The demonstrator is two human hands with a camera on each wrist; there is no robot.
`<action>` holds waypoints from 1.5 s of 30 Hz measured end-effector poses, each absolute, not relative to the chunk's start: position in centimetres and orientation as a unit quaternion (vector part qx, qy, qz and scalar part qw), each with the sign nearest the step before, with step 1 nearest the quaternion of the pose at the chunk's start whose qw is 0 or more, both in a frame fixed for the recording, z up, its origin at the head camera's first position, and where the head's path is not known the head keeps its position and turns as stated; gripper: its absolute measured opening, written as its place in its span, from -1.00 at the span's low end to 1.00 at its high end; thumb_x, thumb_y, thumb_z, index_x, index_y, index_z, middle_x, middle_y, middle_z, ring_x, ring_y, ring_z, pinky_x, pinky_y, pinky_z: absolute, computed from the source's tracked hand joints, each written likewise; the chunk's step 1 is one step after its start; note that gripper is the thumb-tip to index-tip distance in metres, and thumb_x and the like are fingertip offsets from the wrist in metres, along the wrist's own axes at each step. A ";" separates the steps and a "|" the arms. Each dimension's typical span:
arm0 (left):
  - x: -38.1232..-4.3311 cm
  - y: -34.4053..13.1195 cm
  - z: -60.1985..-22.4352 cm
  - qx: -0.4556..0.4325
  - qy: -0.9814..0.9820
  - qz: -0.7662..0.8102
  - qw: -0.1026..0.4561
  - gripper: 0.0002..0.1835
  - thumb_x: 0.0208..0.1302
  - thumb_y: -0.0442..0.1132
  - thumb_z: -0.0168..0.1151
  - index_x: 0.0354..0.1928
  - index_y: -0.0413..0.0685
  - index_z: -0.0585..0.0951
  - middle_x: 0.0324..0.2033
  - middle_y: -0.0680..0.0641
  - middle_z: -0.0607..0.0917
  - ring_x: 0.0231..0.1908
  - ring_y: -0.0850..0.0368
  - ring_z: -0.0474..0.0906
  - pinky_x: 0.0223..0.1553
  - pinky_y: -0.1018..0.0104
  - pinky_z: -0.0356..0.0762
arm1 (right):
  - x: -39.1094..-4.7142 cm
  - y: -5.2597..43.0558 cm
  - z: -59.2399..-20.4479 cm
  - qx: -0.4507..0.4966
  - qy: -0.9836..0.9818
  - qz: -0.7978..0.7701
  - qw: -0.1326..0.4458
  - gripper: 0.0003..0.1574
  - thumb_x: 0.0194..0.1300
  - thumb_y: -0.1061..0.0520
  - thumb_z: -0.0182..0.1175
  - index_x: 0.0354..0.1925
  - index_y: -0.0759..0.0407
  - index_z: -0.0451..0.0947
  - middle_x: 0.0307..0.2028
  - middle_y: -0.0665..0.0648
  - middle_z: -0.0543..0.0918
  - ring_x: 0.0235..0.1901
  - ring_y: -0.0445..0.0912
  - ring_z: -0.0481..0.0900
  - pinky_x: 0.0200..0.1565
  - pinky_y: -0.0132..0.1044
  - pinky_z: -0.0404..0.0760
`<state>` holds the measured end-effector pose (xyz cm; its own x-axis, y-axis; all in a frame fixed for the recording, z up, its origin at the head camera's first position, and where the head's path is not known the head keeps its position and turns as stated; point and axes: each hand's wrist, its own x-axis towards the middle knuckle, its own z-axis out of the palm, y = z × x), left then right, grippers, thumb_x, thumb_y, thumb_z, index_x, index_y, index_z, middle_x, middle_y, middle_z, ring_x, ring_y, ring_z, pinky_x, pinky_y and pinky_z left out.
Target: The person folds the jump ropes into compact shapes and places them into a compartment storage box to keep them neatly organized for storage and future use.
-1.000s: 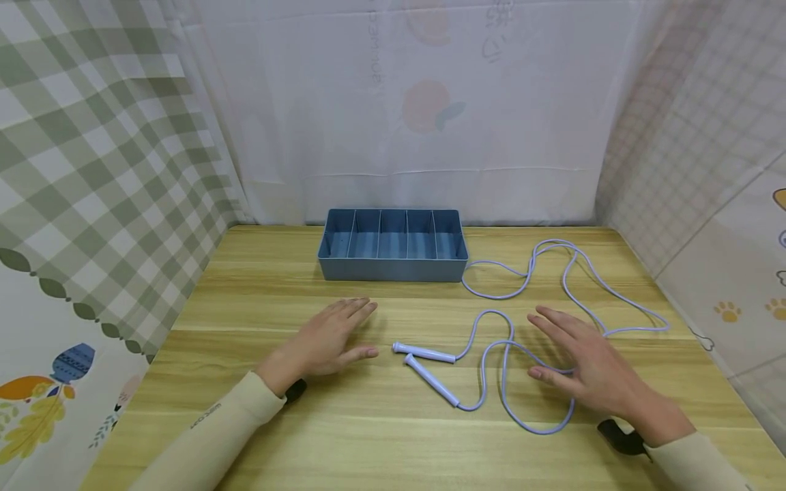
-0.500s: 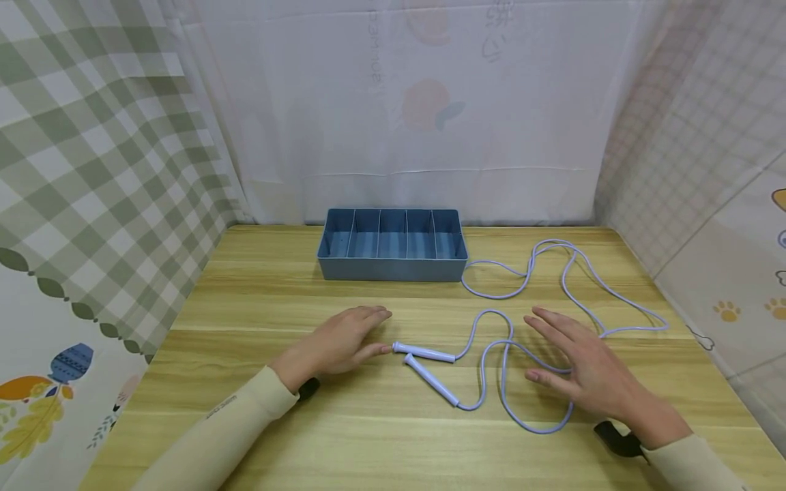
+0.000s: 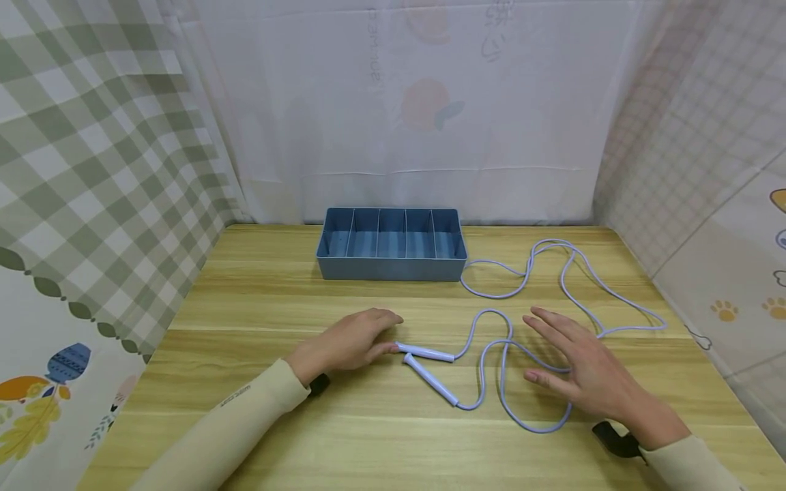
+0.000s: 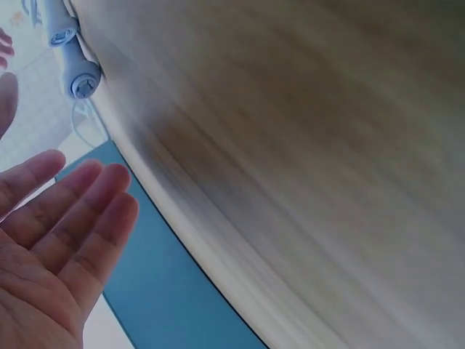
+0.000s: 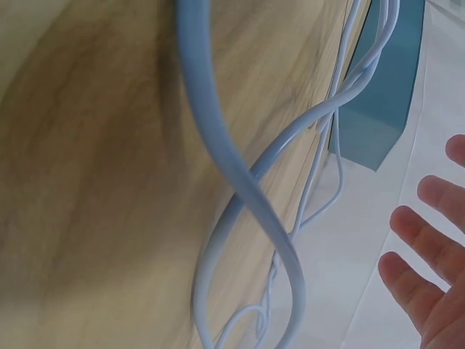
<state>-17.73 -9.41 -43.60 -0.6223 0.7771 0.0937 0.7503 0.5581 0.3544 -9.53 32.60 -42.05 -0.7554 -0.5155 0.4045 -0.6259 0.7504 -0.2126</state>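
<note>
jump rope (image 3: 510,339): on desk (image 3: 368,436) | upper handle (image 3: 428,352): ran near-crosswise, just right of left hand (image 3: 351,339) (nearer) | right hand (image 3: 580,365): above cord (image 3: 537,431) | both: fingers extended, gripped nothing

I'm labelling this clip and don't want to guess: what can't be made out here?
- Head view: a stretch of the rope, hidden behind the right hand.
- Head view: the lettering on the left sleeve, too small to read.
- Left wrist view: one handle, cut off by the top edge.
- Right wrist view: much of the right hand, cut off by the right edge.
</note>
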 end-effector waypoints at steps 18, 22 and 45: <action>-18.8 -7.2 -44.1 0.407 0.837 0.334 0.150 -0.66 0.37 -0.30 0.38 0.13 -0.23 0.63 -0.05 -0.08 0.72 -0.08 0.10 0.64 0.00 0.27 0.63 | -9.4 32.6 -41.9 0.294 -0.927 0.184 0.143 0.17 0.03 -0.08 0.60 0.53 0.02 0.29 0.46 0.17 0.36 0.39 0.15 0.34 0.46 -0.43 -0.03; -18.8 -7.1 -44.1 0.398 0.827 0.359 0.171 -0.71 0.33 -0.38 0.39 0.07 -0.23 0.65 -0.10 -0.09 0.72 -0.16 0.15 0.62 -0.08 0.30 0.63 | -9.3 32.6 -41.9 0.293 -0.927 0.186 0.141 0.17 0.02 -0.08 0.60 0.51 0.05 0.31 0.45 0.19 0.37 0.39 0.16 0.33 0.46 -0.42 -0.03; -19.3 -6.8 -44.4 0.401 0.838 0.316 0.194 -0.82 0.42 -0.39 0.29 -0.03 -0.06 0.74 -0.17 0.04 0.64 -0.20 0.23 0.51 -0.13 0.38 0.55 | -9.1 32.5 -42.2 0.289 -0.927 0.189 0.147 0.14 0.04 -0.06 0.59 0.51 0.03 0.32 0.46 0.17 0.36 0.39 0.17 0.34 0.47 -0.41 -0.02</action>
<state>-19.26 -6.80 -44.45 -0.6028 0.7948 -0.0708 0.5500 0.4781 0.6848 -9.11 32.51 -42.24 -0.7897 -0.4803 0.3816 -0.5914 0.7615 -0.2654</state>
